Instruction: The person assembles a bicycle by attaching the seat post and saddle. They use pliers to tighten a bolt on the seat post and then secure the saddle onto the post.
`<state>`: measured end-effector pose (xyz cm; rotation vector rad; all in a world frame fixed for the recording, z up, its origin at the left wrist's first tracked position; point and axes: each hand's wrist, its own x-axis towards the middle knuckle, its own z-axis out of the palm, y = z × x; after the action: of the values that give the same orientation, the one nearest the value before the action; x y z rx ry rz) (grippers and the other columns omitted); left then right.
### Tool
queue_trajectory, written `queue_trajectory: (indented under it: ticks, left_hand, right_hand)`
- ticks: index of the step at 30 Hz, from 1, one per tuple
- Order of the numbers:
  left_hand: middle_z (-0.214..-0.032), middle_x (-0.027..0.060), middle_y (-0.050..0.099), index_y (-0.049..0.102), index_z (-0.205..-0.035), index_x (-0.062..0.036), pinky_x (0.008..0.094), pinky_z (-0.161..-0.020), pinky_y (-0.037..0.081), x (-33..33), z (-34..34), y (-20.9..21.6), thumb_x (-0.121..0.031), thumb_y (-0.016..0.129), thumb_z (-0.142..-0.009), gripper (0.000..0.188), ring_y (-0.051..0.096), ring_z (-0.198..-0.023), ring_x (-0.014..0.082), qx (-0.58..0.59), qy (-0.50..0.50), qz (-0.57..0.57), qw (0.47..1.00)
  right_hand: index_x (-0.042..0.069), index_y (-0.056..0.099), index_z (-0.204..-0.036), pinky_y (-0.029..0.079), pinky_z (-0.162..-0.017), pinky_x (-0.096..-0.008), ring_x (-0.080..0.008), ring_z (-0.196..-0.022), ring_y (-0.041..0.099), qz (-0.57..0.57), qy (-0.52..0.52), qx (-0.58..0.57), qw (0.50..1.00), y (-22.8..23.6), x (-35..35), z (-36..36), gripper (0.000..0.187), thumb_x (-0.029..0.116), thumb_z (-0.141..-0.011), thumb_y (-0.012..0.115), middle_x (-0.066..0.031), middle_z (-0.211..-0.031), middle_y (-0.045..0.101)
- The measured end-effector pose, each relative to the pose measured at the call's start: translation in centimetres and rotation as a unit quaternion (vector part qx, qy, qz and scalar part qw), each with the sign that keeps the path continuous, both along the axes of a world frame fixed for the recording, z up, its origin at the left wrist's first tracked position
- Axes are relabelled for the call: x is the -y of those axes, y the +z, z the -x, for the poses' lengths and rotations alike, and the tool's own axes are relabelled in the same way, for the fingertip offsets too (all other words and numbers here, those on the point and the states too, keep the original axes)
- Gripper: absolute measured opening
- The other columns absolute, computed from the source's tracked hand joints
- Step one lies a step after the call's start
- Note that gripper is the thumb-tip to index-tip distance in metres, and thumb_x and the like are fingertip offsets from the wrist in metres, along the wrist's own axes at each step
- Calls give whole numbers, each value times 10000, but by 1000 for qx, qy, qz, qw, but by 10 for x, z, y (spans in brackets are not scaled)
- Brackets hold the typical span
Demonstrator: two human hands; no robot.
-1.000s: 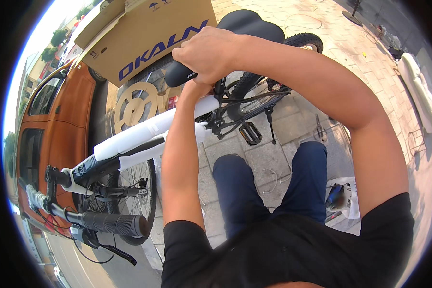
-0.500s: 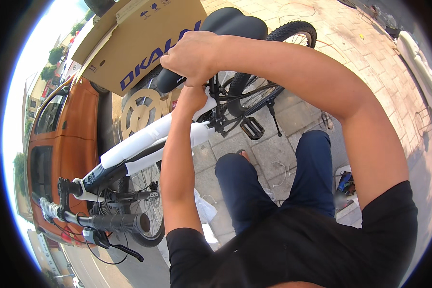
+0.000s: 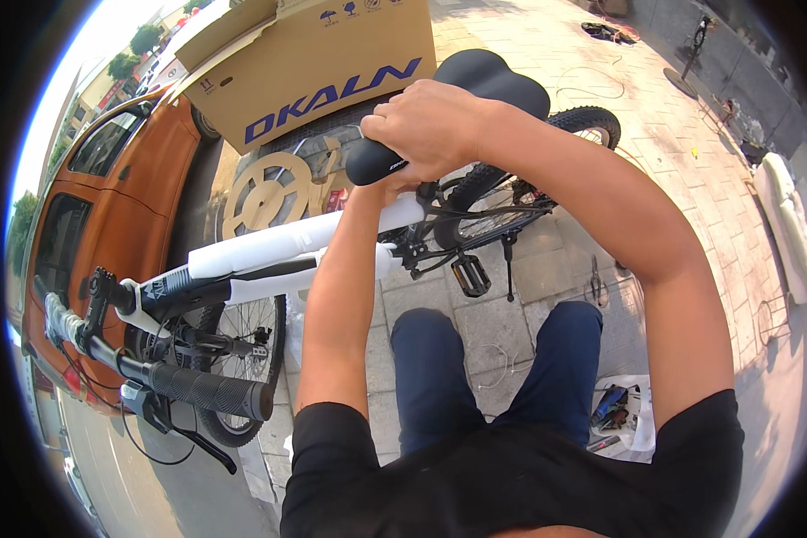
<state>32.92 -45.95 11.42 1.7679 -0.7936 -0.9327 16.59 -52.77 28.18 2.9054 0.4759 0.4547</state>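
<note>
Under right hand (image 3: 432, 125) — 1 black saddle (image 3: 498, 81), gripped near nose — left hand (image 3: 398, 185) beneath, can't tell grip.

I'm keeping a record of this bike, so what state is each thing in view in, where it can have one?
Right hand: closed over the nose of the saddle
Left hand: beneath the saddle, grip hidden
Saddle: held, unwrapped
Frame: partly wrapped in white padding
Kickstand: down
Brake lever: not squeezed
Cardboard box: one flap sticking out
Orange vehicle: visible doors shut
</note>
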Motion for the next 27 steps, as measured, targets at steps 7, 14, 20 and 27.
queue_trajectory:
  ticks: [7, 14, 20, 27]
  left_hand:
    - [-1083, 66, 733, 769, -1161, -71, 373, -848, 496, 3, -2, -22, -15, 638, -949, 256, 637, -945, 201, 9, -10, 9, 1000]
    - [-1108, 92, 742, 773, -1185, -43, 390, -872, 508, 7, -12, -28, -45, 629, -932, 290, 647, -957, 215, 23, -29, -19, 999]
    - [-1074, 95, 738, 776, -1154, -35, 391, -863, 507, 2, 4, -5, -47, 606, -945, 269, 643, -940, 220, 58, -38, -52, 996]
    - [-1035, 99, 734, 780, -1117, -27, 393, -852, 506, 2, 9, 0, -50, 579, -960, 256, 638, -919, 225, 108, -44, -88, 989]
  right_hand:
    - [1, 683, -1053, 609, -792, -443, -343, -910, 782, -20, -119, -9, 993, -7, -9, -17, 464, 372, -810, 821, -170, -921, 784]
    - [0, 678, -1085, 600, -836, -441, -330, -959, 771, 4, -71, -47, 996, -25, -14, -15, 485, 365, -798, 821, -164, -984, 766]
    - [11, 671, -1112, 589, -870, -440, -338, -997, 762, -10, -119, -72, 990, -27, -13, -23, 520, 406, -810, 823, -174, -1069, 756]
    - [49, 676, -1273, 535, -974, -434, -296, -1124, 692, -90, 29, 241, 966, -28, -21, 26, 497, 352, -897, 795, -117, -1133, 732]
